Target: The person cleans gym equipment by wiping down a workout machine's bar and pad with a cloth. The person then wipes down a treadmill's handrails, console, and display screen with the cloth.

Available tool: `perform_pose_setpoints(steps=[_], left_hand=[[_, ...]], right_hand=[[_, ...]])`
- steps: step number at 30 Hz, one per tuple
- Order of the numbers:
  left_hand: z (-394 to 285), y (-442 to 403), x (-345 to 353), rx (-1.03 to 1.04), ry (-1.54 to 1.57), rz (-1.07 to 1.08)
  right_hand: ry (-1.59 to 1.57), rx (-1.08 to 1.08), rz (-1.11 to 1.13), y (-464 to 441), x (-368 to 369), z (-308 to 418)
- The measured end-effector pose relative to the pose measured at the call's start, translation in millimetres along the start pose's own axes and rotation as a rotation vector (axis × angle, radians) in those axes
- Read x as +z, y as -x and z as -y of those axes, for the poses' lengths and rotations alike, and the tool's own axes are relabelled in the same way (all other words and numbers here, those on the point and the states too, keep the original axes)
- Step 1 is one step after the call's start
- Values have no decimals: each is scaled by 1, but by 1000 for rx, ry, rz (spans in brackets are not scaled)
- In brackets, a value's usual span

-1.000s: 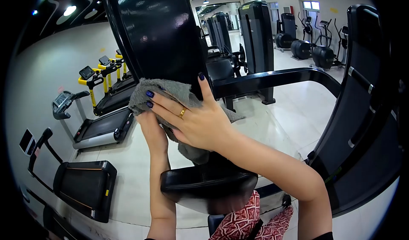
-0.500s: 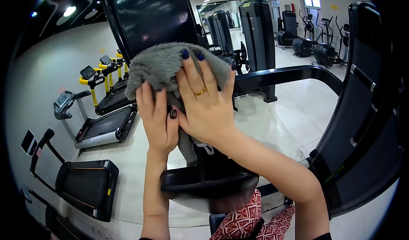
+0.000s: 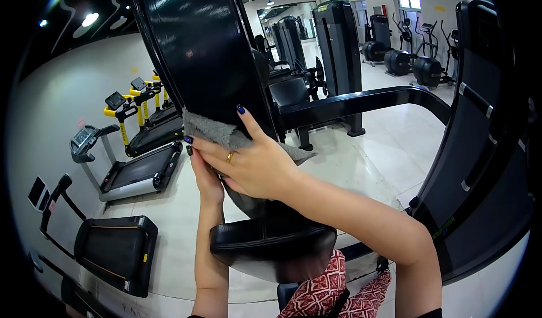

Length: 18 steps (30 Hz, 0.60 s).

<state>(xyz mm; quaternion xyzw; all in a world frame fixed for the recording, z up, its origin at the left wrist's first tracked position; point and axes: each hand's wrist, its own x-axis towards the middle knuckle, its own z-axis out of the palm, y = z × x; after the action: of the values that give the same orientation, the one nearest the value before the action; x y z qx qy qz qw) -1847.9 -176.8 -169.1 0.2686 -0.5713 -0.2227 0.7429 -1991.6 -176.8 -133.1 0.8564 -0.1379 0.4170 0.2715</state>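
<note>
- the right hand [image 3: 254, 162] is open and laid over the cloth [image 3: 210, 127], back of the hand showing; its fingers point left, nearly straight, with the little finger spread up and away. it covers part of the cloth.
- the left hand [image 3: 205, 177] is just below and left of it, at the cloth's lower left, with one dark-nailed fingertip up near the right hand's fingertips. its other fingers are mostly hidden, so i cannot tell how far it is closed or whether it grips the cloth.
- the cloth is grey and fluffy, at the lower end of the panel [image 3: 197, 52]; a corner sticks out to the right of the right hand.
- the panel is black, glossy and tilted.
- a ring [image 3: 230, 157] is on a right finger.
- the pad [image 3: 271, 244] is black, below the hands, between the forearms.
- the bar [image 3: 361, 106], black, curves off to the right, beyond the right hand.
- patterned red trousers [image 3: 322, 287] show below the pad.
- treadmills [image 3: 116, 247] stand at left.
</note>
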Motion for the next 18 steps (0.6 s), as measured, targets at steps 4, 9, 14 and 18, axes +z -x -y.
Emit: perform_pose_setpoints(steps=[4,9,14,18], left_hand=[[-7,-4,4,-75,-93,-34],[-11,2,6,-69,-76,38],[-29,-2,13,203,-369,190],[-35,-6,7,433,-818,181]], right_hand=[[103,-41,5,2,-1,1],[75,95,-107,1,-2,0],[104,381,-224,0,-7,-1],[134,483,-356,1,-5,-6]])
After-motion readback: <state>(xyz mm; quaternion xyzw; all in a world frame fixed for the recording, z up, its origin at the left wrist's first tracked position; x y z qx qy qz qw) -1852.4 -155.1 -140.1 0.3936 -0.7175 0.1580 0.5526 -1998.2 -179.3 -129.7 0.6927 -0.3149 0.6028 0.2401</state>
